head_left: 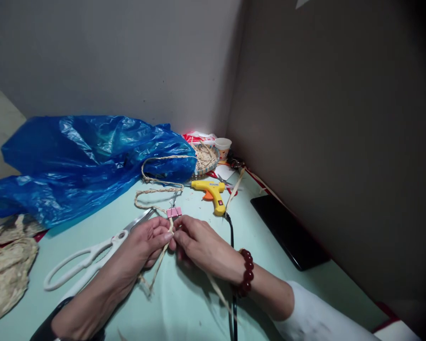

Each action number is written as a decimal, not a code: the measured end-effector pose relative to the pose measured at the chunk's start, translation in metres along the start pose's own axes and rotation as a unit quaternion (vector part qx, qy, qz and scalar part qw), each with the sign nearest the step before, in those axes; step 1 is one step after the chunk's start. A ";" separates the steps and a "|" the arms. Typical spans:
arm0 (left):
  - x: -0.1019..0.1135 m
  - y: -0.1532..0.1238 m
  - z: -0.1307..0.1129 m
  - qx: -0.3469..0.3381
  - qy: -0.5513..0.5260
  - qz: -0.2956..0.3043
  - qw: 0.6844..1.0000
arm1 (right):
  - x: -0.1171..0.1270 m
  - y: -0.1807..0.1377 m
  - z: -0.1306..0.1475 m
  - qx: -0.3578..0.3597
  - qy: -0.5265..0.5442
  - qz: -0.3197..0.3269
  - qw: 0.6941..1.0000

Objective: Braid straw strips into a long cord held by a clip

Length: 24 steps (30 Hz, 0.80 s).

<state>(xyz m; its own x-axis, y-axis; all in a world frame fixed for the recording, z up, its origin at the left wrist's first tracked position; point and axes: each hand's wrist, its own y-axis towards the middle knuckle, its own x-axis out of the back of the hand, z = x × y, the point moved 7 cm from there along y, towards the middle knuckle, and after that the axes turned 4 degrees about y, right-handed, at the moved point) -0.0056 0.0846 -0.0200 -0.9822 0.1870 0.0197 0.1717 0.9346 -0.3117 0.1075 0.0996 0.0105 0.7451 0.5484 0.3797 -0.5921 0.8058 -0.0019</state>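
Note:
Both hands meet at the front middle of the table, pinching a pale braided straw cord (171,225). My left hand (151,240) has thumb and fingers closed on the braid from the left. From the right, my right hand (195,239) pinches at the same spot, its wrist ringed by a dark red bead bracelet (247,272). Just beyond the fingertips a pink binder clip (173,212) grips the braid. Loose strands hang below the hands, and the finished braid winds back toward the blue bag. White-handled scissors (88,258) lie partly under my left forearm.
A blue plastic bag (92,156) spreads over the back left. Beyond my hands lie a yellow glue gun (213,189) with a black cord, a paper cup (223,147) and a woven basket (206,158). A black phone-like slab (287,232) lies right; woven straw pieces (10,274) lie left.

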 end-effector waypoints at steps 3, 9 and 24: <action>-0.003 -0.002 -0.002 -0.010 0.010 -0.010 1.000 | 0.000 0.003 -0.001 0.001 -0.044 -0.002 0.999; -0.006 -0.006 -0.006 -0.018 0.043 -0.020 0.999 | 0.004 0.007 -0.003 0.010 -0.044 -0.005 0.999; 0.001 0.000 0.008 0.009 0.042 -0.041 0.998 | 0.004 0.006 -0.008 -0.026 -0.056 -0.036 0.997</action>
<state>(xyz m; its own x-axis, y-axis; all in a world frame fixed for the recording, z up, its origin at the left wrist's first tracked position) -0.0071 0.0820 -0.0277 -0.9827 0.1363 0.1257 0.0893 0.9420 -0.3234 0.1093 0.1085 0.0048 0.7451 0.4623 0.4807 -0.5191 0.8545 -0.0172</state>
